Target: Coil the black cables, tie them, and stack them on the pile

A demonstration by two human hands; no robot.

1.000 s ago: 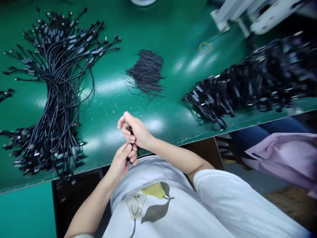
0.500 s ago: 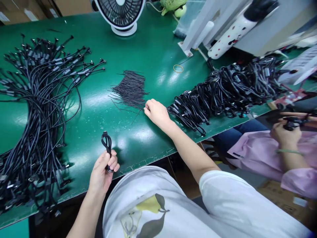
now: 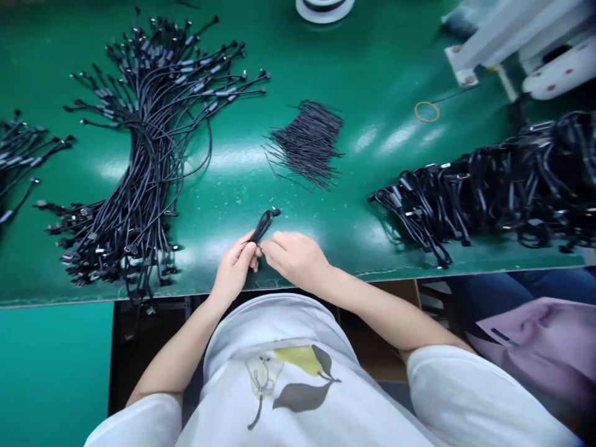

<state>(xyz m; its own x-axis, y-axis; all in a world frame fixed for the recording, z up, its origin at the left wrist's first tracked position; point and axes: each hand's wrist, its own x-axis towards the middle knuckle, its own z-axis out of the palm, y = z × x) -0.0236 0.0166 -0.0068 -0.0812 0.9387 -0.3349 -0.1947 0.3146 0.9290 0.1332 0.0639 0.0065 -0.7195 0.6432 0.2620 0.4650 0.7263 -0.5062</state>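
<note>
A folded black cable [image 3: 264, 225] is pinched in my left hand [image 3: 234, 267], its connector end pointing up and to the right. My right hand [image 3: 298, 259] meets it from the other side, fingertips pressed together at the middle of the bundle. A thin dark tie shows only in part at those fingertips. Beyond my hands lies a pile of thin black twist ties [image 3: 310, 143] on the green table [image 3: 223, 186]. To the left, a large bunch of loose black cables [image 3: 149, 143] is spread out. Bundled black cables [image 3: 493, 186] are heaped at right.
More cables [image 3: 21, 152] lie at the far left. A white fan base [image 3: 325, 9] stands at the back. A yellow ring [image 3: 427, 112] lies before a white metal bracket [image 3: 460, 68] and a spotted white bottle [image 3: 559, 74]. A person in pink [image 3: 549, 347] sits at right.
My right hand has come from the twist-tie pile to the cable in my left hand. That cable now tilts right. The view has swung right and down.
</note>
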